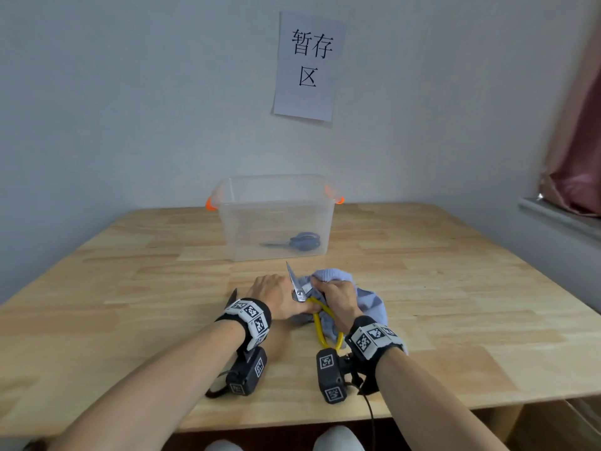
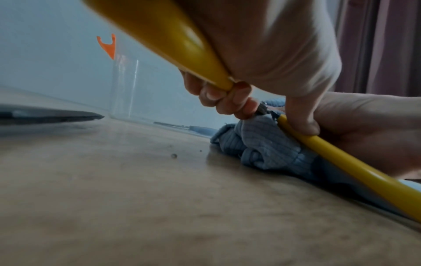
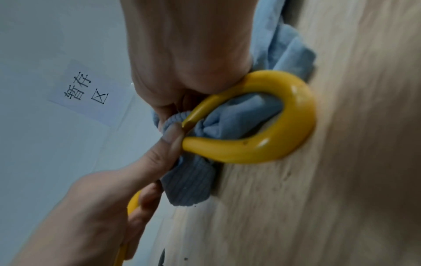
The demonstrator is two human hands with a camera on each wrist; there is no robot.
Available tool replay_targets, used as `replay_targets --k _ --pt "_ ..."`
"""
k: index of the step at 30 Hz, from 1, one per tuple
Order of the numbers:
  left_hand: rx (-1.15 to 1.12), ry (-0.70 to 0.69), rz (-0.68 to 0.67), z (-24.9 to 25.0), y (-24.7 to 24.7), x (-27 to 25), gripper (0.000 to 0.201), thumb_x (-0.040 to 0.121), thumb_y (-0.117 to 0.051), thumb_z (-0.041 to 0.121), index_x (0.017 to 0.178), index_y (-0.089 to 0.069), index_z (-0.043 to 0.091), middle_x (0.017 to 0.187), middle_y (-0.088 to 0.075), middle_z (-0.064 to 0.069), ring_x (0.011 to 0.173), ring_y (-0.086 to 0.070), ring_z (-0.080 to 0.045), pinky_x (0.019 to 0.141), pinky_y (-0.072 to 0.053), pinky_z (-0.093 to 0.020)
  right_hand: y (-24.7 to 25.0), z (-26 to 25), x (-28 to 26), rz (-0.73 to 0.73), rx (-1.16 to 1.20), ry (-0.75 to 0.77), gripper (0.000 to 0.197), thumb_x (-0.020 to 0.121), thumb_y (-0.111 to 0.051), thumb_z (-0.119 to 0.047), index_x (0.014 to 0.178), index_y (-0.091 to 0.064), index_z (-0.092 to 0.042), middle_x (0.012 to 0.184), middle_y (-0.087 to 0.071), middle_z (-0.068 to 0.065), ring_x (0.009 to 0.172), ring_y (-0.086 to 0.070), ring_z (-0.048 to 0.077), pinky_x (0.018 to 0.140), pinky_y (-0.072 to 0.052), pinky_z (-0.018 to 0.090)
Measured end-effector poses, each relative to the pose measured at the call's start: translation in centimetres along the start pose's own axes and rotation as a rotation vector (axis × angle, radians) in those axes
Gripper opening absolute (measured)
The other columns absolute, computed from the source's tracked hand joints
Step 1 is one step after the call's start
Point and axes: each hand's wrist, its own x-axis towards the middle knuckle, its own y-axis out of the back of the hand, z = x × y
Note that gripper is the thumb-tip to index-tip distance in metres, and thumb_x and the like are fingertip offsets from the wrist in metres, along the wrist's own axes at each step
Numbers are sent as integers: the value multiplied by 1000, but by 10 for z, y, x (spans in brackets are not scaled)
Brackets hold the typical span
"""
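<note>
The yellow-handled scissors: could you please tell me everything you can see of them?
The yellow-handled scissors have pointed bare-metal blades, a pivot screw and glossy yellow handles curving into a loop. The loop end rests on the wooden table; the blades point away. The left hand grips them near the pivot; the right hand holds a blue cloth against them, filling the loop.

Clear bin [image 1: 260, 209] on table [image 1: 130, 271], blue scissors [image 1: 302, 241] inside; wall sign [image 1: 305, 66].

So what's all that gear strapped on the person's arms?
Bare forearms, no sleeves. The left wristband and right wristband are black, faced with white plates bearing black square-pattern markers. A black left camera box and right camera box, marked likewise, sit behind them; a thin black cable trails from the right one.
</note>
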Motion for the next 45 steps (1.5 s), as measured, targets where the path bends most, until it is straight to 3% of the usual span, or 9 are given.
replay_targets --k 4,8,12,19,25,33,37,42,45 --pt "4 -27 -3 0 3 6 61 67 -59 84 70 -57 23 68 -57 6 71 -56 -19 62 -37 -30 5 -4 -7 -129 -55 -44 16 89 -72 -11 93 -73 5 83 -74 13 76 -71 22 76 -61 34" --pt "47 -45 0 3 6 9 68 64 -56 88 76 -64 21 67 -55 6 70 -55 -20 63 -38 -30 8 -8 -3 -241 44 -123 11 91 -68 -6 89 -74 2 89 -74 18 77 -72 26 80 -61 38" --pt "27 -29 2 1 4 7 70 63 -57 89 75 -65 20 68 -59 5 70 -58 -19 62 -41 -30 9 -10 -1 -310 58 -138 15 91 -64 -1 102 -72 5 104 -72 25 92 -69 34 94 -55 48" --pt "32 -30 -7 0 3 9 76 57 -51 94 78 -68 23 68 -61 5 68 -58 -17 60 -39 -30 13 -12 -4 -318 98 -198 11 91 -60 5 88 -71 5 88 -72 21 74 -70 28 82 -58 41" --pt "124 -56 12 3 7 8 69 68 -54 87 85 -68 22 81 -67 -1 74 -56 -21 66 -39 -31 2 -4 2 -161 116 -138 19 91 -61 -1 104 -71 10 94 -71 22 72 -68 25 69 -58 33" --pt "98 -31 -16 -4 0 12 72 64 -51 90 82 -66 22 75 -63 3 72 -56 -20 66 -41 -31 0 -3 -2 -176 3 -51 12 91 -64 2 82 -71 -2 77 -72 11 70 -68 20 61 -58 28" --pt "74 -33 -24 -3 0 13 69 64 -54 90 83 -68 24 72 -60 6 73 -56 -18 65 -39 -30 7 -5 -2 -240 80 -120 9 90 -62 4 86 -70 3 82 -72 16 72 -70 24 65 -58 32" --pt "54 -36 -45 -2 1 16 71 62 -54 91 79 -66 23 70 -59 6 72 -57 -18 63 -37 -30 16 -4 -1 -342 204 -166 18 96 -54 0 107 -64 11 103 -67 26 92 -67 32 85 -57 40" --pt "40 -22 -38 -3 0 16 72 62 -55 91 77 -64 21 70 -60 4 70 -57 -18 61 -35 -31 17 -3 -1 -361 232 -173 22 100 -51 -5 106 -64 12 100 -68 24 90 -67 32 84 -58 38"
